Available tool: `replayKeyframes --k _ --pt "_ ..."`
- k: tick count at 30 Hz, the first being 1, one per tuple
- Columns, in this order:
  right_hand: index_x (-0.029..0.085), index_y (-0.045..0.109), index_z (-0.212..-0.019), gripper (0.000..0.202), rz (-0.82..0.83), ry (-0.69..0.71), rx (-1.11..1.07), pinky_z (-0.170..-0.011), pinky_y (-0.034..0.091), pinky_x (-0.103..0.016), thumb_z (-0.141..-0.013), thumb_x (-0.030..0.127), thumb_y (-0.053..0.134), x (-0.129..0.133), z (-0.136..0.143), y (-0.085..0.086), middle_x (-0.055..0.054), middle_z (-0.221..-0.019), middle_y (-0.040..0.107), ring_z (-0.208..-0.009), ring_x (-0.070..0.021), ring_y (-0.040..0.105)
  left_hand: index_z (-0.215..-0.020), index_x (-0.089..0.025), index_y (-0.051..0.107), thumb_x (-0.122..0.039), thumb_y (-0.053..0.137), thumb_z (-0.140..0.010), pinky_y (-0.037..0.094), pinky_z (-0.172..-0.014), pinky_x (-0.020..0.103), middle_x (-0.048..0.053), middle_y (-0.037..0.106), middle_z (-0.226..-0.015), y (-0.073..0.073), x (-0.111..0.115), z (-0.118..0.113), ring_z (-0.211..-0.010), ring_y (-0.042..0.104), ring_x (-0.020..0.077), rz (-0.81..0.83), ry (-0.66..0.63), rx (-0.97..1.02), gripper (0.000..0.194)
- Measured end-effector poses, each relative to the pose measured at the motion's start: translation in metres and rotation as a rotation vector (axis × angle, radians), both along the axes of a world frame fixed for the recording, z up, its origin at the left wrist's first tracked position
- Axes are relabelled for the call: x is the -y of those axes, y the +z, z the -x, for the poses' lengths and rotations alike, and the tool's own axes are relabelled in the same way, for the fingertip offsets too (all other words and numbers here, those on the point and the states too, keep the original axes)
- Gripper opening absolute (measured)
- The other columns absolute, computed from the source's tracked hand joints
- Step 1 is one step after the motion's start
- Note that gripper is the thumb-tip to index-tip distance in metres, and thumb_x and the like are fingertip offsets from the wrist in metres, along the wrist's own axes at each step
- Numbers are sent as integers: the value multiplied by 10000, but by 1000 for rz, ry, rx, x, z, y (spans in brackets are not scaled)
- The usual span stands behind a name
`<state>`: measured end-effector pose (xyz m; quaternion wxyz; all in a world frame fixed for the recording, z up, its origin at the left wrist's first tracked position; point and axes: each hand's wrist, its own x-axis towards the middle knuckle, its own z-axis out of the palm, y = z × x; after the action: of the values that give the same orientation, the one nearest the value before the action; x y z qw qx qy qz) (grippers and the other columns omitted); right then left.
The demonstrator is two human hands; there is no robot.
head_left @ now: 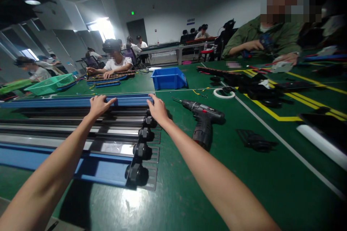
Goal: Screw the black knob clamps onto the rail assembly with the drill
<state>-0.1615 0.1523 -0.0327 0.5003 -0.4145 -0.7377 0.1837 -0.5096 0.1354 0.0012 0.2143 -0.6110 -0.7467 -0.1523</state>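
Arms: both forearms are stretching forward from the camera over the green table [189,195], so the hands are working at the far edge of the rail set.
Left hand [99,105]: it is lying palm down on the far blue rail [67,101], fingers spread flat, pressing rather than gripping, as if steadying the length.
Right hand [158,110]: it is curling loosely over that rail's end, thumb side near the topmost knob; I cannot tell whether the fingers are closing fully round it.
Rails: several long dark, silver and blue rails are lying side by side, their ends lining up at a black end bracket [141,158].
Knobs [142,150]: four black knobs are sitting in a row along the bracket, one per rail end.
Drill [203,119]: it is lying on its side just right of the right forearm, within easy reach, bit pointing toward the rails.
Bin [168,78]: a blue bin is standing beyond the rails, well apart.
Co-workers: other people are sitting at neighbouring tables; one in a green sleeve [244,38] is working at the far right.
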Motion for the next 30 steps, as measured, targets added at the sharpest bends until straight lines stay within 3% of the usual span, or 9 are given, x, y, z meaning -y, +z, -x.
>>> replayKeyframes --k 12,20,26,30 --pt "253 617 -1275 321 68 -25 17 -950 490 -385 -970 289 522 4 -1 7 -70 -1103 735 -1035 -258 667 -769 -223 601 -766 411 -842 342 -961 459 130 660 -911 -4 -10 2 -1057 535 347 -12 5 26 580" --pt "256 602 -1290 331 86 -24 12 -962 482 -400 -972 290 516 2 0 6 -71 -1086 725 -1022 -249 664 -817 -216 632 -772 390 -852 366 -935 452 139 678 -946 -5 -14 3 -1054 553 351 -6 13 8 608" --pt "244 595 -1268 309 39 4 -39 -974 476 -370 -972 265 508 4 1 7 -62 -1182 711 -1073 -237 657 -836 -206 655 -785 391 -844 376 -925 454 142 691 -954 -6 -21 6 -1047 569 354 0 3 31 637" --pt "245 608 -1249 299 49 -1 -34 -948 486 -367 -966 274 516 4 0 7 -53 -1120 729 -1020 -235 670 -848 -204 665 -787 388 -842 377 -926 452 142 697 -955 -6 -22 6 -1047 572 351 -4 7 36 645"
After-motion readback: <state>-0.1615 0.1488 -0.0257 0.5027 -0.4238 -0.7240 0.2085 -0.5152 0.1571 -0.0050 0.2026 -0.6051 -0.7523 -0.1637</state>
